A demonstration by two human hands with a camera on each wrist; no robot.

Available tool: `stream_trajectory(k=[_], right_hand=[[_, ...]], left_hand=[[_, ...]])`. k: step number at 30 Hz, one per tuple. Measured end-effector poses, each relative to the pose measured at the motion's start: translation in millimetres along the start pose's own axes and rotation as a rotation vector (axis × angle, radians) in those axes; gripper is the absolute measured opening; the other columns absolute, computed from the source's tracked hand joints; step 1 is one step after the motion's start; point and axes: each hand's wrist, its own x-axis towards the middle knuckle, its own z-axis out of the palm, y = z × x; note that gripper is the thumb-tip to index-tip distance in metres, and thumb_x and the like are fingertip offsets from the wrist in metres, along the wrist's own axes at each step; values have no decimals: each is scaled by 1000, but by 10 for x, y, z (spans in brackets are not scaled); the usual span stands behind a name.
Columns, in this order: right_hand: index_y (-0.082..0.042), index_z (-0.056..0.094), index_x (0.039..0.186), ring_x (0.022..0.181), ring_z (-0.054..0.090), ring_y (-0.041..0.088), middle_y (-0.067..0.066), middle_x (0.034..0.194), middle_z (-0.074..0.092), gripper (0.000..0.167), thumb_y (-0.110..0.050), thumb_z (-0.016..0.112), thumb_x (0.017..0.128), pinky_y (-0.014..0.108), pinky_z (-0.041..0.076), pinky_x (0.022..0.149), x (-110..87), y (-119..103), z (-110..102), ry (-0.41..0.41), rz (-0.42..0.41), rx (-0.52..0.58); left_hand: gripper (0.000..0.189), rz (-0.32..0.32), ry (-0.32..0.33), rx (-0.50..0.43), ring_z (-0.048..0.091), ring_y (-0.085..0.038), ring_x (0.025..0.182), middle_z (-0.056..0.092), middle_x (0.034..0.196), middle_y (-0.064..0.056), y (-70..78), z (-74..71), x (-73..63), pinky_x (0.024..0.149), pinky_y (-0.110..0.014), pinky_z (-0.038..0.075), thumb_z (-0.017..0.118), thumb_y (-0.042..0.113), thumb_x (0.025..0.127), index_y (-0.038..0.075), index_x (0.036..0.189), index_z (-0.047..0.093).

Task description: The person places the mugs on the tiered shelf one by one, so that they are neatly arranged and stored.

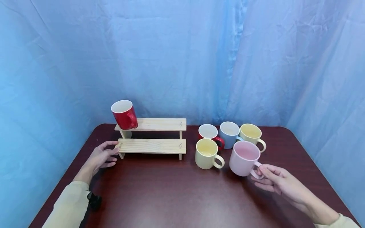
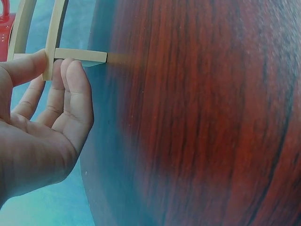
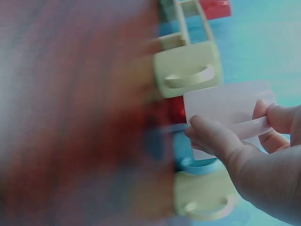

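Observation:
My right hand (image 1: 280, 182) grips the handle of a pink mug (image 1: 240, 163), which is upright and appears raised slightly off the table. In the right wrist view, thumb and fingers close around that pink mug's (image 3: 225, 106) handle. On the left, my left hand (image 1: 101, 156) pinches the left end of the lower step of a two-step wooden rack (image 1: 151, 146). The left wrist view has the thumb on one face of the board (image 2: 50, 42) and fingers on the other. A red mug (image 1: 124, 115) stands at the left end of the upper step.
Beside the pink mug stand a front yellow mug (image 1: 206, 155), a second red mug (image 1: 207, 130), a light blue mug (image 1: 229, 134) and a back yellow mug (image 1: 251, 133). All rest on the dark wood table (image 1: 165, 196). Blue curtains (image 1: 171, 63) hang behind and at the sides.

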Motion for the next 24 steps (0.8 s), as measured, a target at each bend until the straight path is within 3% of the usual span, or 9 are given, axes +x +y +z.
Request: stream_trajectory(k=[3,10,18,24], right_hand=[[2,57,136,125,61,23,10,127,64,38,-8,30,112,44,48,101,5,-190,5,-19,-49,-13],[15,54,118,125,60,28,17,131,62,32,-7,31,112,46,47,102,170,-632,145,-41,-104,-73],[13,52,111,121,63,29,17,117,58,27,-10,37,112,50,47,101,503,-1104,394,-80,-113,-134],[7,55,107,119,64,30,19,125,59,28,-19,43,111,48,48,102,755,-1224,609,-65,-46,-148]], left_hand=[[64,-2,1,-2,66,-21,83,58,128,-18,-2,11,20,73,-33,61,67,38,98,16,151,41],[64,-7,0,-2,66,-22,85,56,132,-20,4,6,31,73,-33,61,67,38,98,15,152,41],[65,-2,1,3,66,-23,88,52,136,-23,41,10,15,74,-33,61,66,38,99,15,153,39],[65,0,-17,-4,66,-22,85,55,131,-19,42,-11,-21,73,-33,61,67,38,98,14,152,39]])
